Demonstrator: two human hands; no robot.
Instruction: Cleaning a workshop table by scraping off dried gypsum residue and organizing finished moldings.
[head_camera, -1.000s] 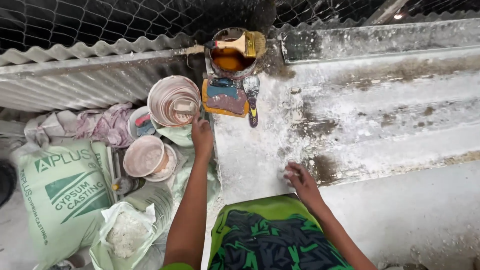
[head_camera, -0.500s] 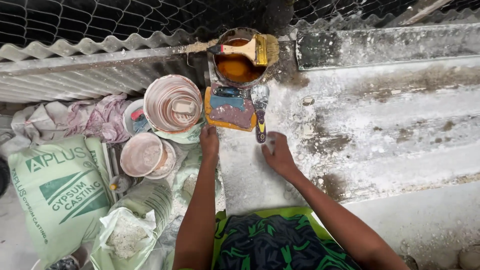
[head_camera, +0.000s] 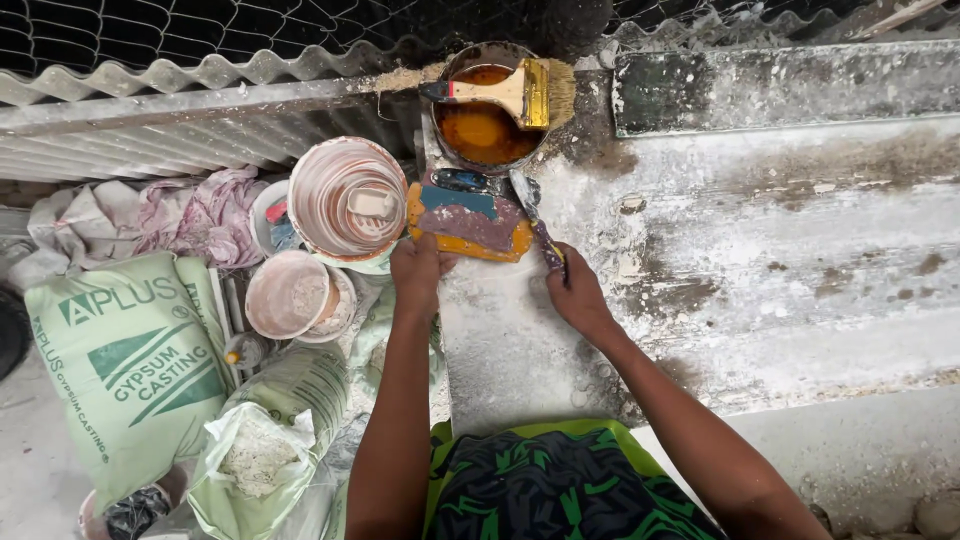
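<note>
My left hand (head_camera: 418, 268) rests at the near edge of a paint-smeared orange pad (head_camera: 470, 218) lying on a white, dusty slab (head_camera: 700, 240). My right hand (head_camera: 572, 290) is closed around the handle of a small palette knife (head_camera: 528, 205), whose blade points away towards a round tin (head_camera: 482, 130) of orange-brown liquid. A wide flat brush (head_camera: 510, 92) lies across the tin's rim. A striped pinkish bowl (head_camera: 345, 200) stands just left of the pad.
A second, paler bowl (head_camera: 292, 295) sits nearer on the left. A green plaster sack (head_camera: 125, 360) and an open bag of white powder (head_camera: 255, 455) lie at the lower left. Crumpled cloth (head_camera: 170, 215) and a corrugated sheet (head_camera: 150, 110) are behind them.
My right hand has moved from the bare slab at the right up to the palette knife and closed on its handle. My left hand has stayed at the pad's edge.
</note>
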